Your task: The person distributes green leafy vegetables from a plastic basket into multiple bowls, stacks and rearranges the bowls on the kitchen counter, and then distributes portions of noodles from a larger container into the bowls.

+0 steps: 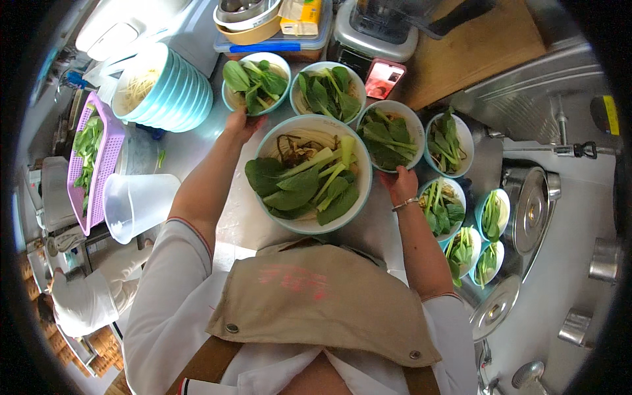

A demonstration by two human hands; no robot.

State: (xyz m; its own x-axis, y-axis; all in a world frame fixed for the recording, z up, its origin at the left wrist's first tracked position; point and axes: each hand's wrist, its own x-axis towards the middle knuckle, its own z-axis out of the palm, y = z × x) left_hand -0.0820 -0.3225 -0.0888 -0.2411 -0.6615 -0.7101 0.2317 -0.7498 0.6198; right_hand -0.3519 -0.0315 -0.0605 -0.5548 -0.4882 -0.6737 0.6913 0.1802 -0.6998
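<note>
A large white-and-turquoise bowl (364, 183) of noodles, leafy greens and dark shredded topping stands in front of my chest, with neither hand on it. Beyond it to the left, my left hand (244, 126) grips the near rim of a smaller-looking bowl (278, 60) with greens on top. My right hand (399, 184) holds the near edge of another filled bowl (417, 124), right of the large one. Between these two, a further bowl (361, 89) of greens and noodles sits on the steel counter (229, 197). Fingers of both hands are partly hidden by the bowls.
A tilted stack of turquoise bowls (185, 91), a purple basket (112, 148) of greens and a clear plastic tub (140, 202) stand left. Several filled bowls (469, 148) and a lidded pot (531, 212) line the right. A phone (386, 79) leans behind. A co-worker (84, 306) is lower left.
</note>
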